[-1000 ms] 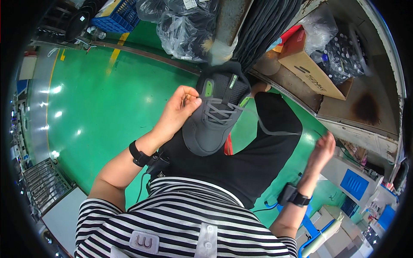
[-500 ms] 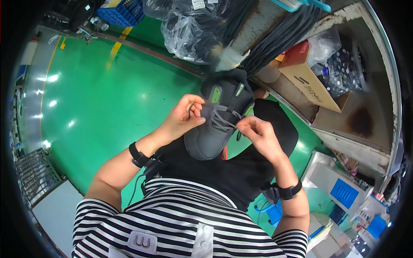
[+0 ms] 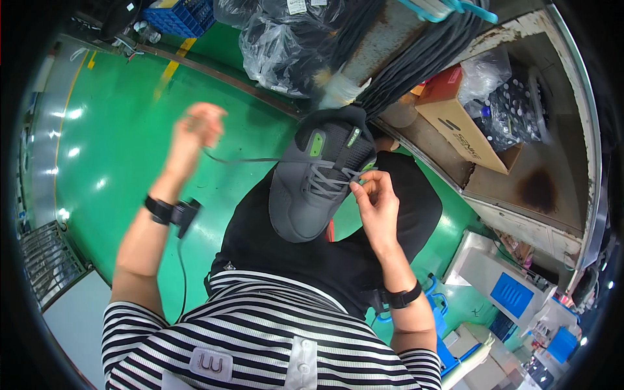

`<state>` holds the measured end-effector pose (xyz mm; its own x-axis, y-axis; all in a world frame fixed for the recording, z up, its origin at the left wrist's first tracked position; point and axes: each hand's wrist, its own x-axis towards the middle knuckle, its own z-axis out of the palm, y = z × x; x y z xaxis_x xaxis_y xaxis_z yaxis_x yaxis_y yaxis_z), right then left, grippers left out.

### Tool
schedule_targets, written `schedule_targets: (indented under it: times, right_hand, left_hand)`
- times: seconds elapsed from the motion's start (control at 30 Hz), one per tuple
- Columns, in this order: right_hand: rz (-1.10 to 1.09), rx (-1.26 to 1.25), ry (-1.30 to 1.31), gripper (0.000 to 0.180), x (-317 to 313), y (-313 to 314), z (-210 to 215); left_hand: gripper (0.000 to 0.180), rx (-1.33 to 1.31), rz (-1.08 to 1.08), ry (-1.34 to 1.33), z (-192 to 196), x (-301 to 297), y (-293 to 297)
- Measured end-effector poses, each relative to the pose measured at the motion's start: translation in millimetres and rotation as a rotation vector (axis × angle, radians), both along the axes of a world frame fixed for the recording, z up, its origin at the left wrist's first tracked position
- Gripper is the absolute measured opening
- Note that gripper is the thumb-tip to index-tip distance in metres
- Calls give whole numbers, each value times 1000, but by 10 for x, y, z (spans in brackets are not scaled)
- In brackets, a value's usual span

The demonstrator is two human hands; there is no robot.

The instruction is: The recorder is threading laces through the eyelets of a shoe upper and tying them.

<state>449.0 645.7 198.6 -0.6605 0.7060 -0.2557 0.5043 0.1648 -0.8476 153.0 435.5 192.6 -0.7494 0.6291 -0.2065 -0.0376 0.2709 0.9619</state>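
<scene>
Spreading beneath everything, the glossy green floor [image 3: 130,169] fills the left and centre of the view. To the right, a worn, rust-stained metal counter [image 3: 564,198] curves along the fisheye rim. Black trousers [image 3: 250,234] cover the person's legs below a striped shirt [image 3: 260,338]. Clear plastic bags [image 3: 279,62] bulge at the top, beside a bundle of dark cords [image 3: 422,75]. On the counter stands an open cardboard box [image 3: 455,123], tilted, holding a transparent bag of small dark items; a blue crate [image 3: 185,21] sits far off at upper left. Above the lap is the dark gray sneaker [image 3: 298,201], its toe toward the person; what supports it is hidden. Left hand [image 3: 200,127], motion-blurred and raised well out to the side, appears to grip one end of a thin gray lace [image 3: 250,160], drawn out from the shoe. Right hand [image 3: 376,203] pinches lacing between thumb and forefinger at the sneaker's right edge. Smallest, a bright green patch [image 3: 316,144] marks its upper.
</scene>
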Motion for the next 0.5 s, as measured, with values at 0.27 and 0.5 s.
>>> schedule_targets:
  times: [0.27, 0.5]
  right_hand:
    - [-296, -596, 235, 30, -46, -137, -189]
    - [-321, -605, 296, 20, -50, -237, -242]
  left_hand:
    - [17, 0, 242, 356, 238, -812, -507]
    - [10, -9, -41, 187, 286, -349, -102]
